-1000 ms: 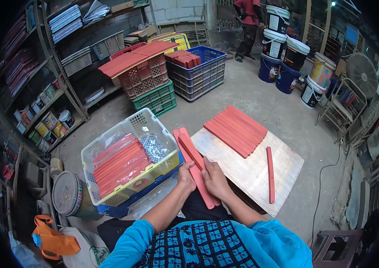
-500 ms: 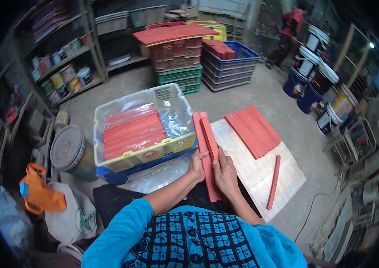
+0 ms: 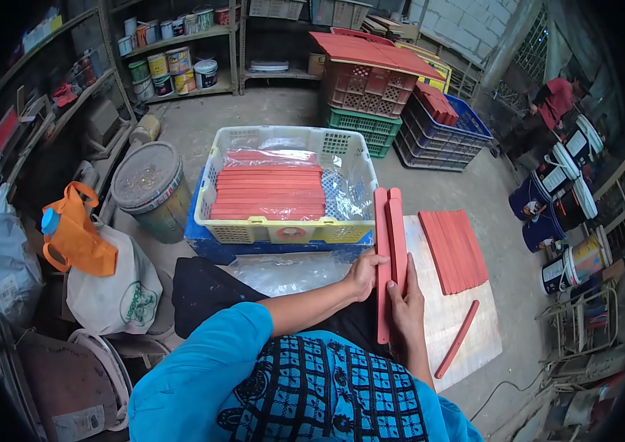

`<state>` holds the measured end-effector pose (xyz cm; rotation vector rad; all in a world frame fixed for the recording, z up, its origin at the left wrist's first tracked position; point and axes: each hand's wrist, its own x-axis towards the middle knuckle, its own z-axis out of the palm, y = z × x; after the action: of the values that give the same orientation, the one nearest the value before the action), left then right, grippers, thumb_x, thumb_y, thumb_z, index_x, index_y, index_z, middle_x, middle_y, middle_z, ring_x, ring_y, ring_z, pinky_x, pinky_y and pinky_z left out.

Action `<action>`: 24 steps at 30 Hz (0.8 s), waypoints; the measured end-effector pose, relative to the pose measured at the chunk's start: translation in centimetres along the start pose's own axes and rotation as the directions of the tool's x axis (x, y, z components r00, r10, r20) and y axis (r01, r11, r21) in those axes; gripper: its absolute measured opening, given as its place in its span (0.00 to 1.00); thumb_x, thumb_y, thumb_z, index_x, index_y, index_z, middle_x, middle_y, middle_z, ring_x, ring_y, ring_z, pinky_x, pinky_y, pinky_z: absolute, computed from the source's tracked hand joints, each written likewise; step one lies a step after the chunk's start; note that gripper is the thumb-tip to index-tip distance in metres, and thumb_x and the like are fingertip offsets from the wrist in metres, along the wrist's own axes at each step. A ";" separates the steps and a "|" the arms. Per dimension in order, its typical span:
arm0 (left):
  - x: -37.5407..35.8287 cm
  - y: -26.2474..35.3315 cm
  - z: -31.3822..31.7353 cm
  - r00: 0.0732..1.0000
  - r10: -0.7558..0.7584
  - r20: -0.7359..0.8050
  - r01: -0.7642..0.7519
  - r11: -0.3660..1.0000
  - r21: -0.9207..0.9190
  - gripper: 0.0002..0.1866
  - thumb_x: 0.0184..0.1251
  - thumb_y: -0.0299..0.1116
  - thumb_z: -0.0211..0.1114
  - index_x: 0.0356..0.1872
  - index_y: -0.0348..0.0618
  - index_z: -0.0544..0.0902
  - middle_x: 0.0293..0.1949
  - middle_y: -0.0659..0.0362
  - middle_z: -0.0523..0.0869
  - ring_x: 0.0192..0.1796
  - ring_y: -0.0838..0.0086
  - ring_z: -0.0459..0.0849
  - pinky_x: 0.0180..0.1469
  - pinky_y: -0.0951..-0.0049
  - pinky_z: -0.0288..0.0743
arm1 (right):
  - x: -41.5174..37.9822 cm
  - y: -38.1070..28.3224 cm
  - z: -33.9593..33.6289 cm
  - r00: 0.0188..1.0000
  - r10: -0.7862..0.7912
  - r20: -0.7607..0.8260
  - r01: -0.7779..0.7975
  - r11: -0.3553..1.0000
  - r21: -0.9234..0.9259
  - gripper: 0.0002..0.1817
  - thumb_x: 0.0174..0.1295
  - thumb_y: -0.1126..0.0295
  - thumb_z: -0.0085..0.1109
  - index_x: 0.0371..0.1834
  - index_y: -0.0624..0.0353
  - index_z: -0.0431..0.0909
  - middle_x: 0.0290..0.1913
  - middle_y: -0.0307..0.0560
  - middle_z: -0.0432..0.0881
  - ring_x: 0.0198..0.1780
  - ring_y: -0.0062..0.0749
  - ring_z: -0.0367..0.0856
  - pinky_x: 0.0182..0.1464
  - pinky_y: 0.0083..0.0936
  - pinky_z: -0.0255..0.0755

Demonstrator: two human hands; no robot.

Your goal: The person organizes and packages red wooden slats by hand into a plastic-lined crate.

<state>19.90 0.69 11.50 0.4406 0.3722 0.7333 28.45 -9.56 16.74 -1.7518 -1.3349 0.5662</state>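
Observation:
Between my two hands stand long red slats [image 3: 383, 258], held side by side over my lap. My left hand [image 3: 366, 275] is closed round the left edge of them, thumb across the front. My right hand [image 3: 406, 302] grips them from the right, its thumb on the front. To the right, a pale board [image 3: 434, 324] carries a row of red slats [image 3: 454, 250] lying close together and one single slat [image 3: 457, 339] set apart at an angle. A white crate [image 3: 290, 230] ahead holds more red slats [image 3: 269, 191] and clear plastic.
A lidded drum [image 3: 149, 177] and an orange jug [image 3: 80, 232] stand at the left. Stacked crates [image 3: 367, 88] stand behind, with paint buckets [image 3: 548, 221] at the right. A person in red [image 3: 552, 103] is at the back right. Clear plastic [image 3: 290, 274] lies before the white crate.
The view has turned to the left, so the crate, board and shelves sit further right in the picture. Both hands still hold the slats, which now look more upright.

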 end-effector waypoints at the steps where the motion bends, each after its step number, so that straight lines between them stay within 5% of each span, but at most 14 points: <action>1: 0.0 0.0 0.0 1.000 -0.008 0.000 0.008 1.000 -0.015 0.23 0.60 0.26 0.48 0.59 0.37 0.68 0.53 0.51 0.78 0.55 0.63 0.78 0.62 0.61 0.69 | 0.2 0.7 0.1 1.000 0.008 0.014 -0.008 0.998 0.056 0.33 0.62 0.74 0.52 0.71 0.61 0.52 0.67 0.61 0.63 0.67 0.46 0.64 0.66 0.32 0.59; 5: 0.0 0.5 -1.4 0.990 -0.124 -0.062 0.122 0.992 -0.027 0.23 0.60 0.34 0.50 0.56 0.37 0.71 0.51 0.51 0.80 0.55 0.63 0.79 0.62 0.61 0.68 | 0.9 1.6 0.6 0.986 0.107 0.131 -0.159 0.844 0.513 0.31 0.65 0.76 0.49 0.71 0.61 0.54 0.66 0.50 0.65 0.67 0.33 0.63 0.67 0.28 0.56; 8: -0.5 0.8 -1.6 0.998 -0.063 -0.008 0.063 0.998 -0.022 0.25 0.58 0.34 0.50 0.57 0.36 0.69 0.56 0.48 0.76 0.57 0.60 0.77 0.61 0.59 0.68 | 1.2 2.2 0.6 0.980 0.151 0.130 -0.199 0.752 0.628 0.30 0.66 0.72 0.49 0.72 0.57 0.54 0.59 0.47 0.73 0.49 0.25 0.76 0.52 0.20 0.72; 9: -0.6 1.0 -1.5 0.997 -0.062 0.039 0.064 0.996 -0.057 0.24 0.58 0.33 0.50 0.57 0.36 0.69 0.54 0.50 0.76 0.56 0.61 0.77 0.60 0.59 0.70 | 1.3 1.8 0.5 0.969 0.207 0.137 -0.245 0.708 0.663 0.28 0.68 0.67 0.48 0.71 0.55 0.55 0.48 0.45 0.77 0.36 0.22 0.76 0.37 0.18 0.76; 14: -1.3 2.8 -0.6 0.988 -0.049 0.146 0.075 0.981 -0.176 0.29 0.57 0.32 0.49 0.62 0.34 0.64 0.65 0.43 0.67 0.66 0.52 0.67 0.68 0.54 0.60 | 1.7 3.2 -1.0 0.932 0.094 0.350 -0.362 0.253 0.897 0.21 0.71 0.58 0.43 0.61 0.56 0.63 0.37 0.48 0.75 0.30 0.28 0.75 0.27 0.24 0.75; 18: -1.1 3.8 -1.6 0.960 -0.068 0.270 0.152 0.940 -0.304 0.22 0.61 0.35 0.49 0.53 0.32 0.72 0.62 0.40 0.69 0.65 0.50 0.69 0.65 0.54 0.66 | 1.8 3.9 -0.9 0.928 0.083 0.364 -0.369 0.062 0.927 0.20 0.71 0.55 0.40 0.55 0.58 0.65 0.36 0.51 0.74 0.29 0.31 0.74 0.26 0.25 0.75; 19: -1.3 4.1 -1.2 0.970 -0.076 0.233 0.140 0.952 -0.274 0.21 0.63 0.42 0.50 0.44 0.33 0.76 0.60 0.39 0.71 0.56 0.54 0.78 0.53 0.63 0.77 | 1.7 3.8 -0.9 0.930 0.083 0.357 -0.362 0.047 0.931 0.20 0.71 0.55 0.40 0.56 0.59 0.65 0.37 0.52 0.73 0.28 0.32 0.74 0.25 0.25 0.75; 22: -1.0 4.7 -2.2 0.890 -0.122 0.439 0.290 0.894 -0.342 0.25 0.63 0.51 0.51 0.39 0.34 0.76 0.59 0.39 0.74 0.44 0.62 0.84 0.39 0.75 0.79 | 1.5 3.9 -0.8 0.931 0.061 0.359 -0.361 0.025 0.932 0.20 0.71 0.55 0.41 0.56 0.59 0.65 0.37 0.52 0.73 0.28 0.32 0.74 0.26 0.26 0.75; 24: -1.0 4.6 -2.2 0.935 -0.146 0.323 0.246 0.923 -0.295 0.28 0.62 0.57 0.52 0.37 0.36 0.76 0.57 0.40 0.76 0.34 0.68 0.84 0.32 0.79 0.76 | 1.4 3.9 -0.8 0.928 0.066 0.365 -0.367 0.019 0.930 0.21 0.72 0.53 0.37 0.56 0.58 0.65 0.37 0.52 0.74 0.28 0.33 0.74 0.25 0.26 0.75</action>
<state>15.62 3.52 12.14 0.1839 0.0053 0.5077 31.65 -8.81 14.16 -0.5895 -0.3594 1.4925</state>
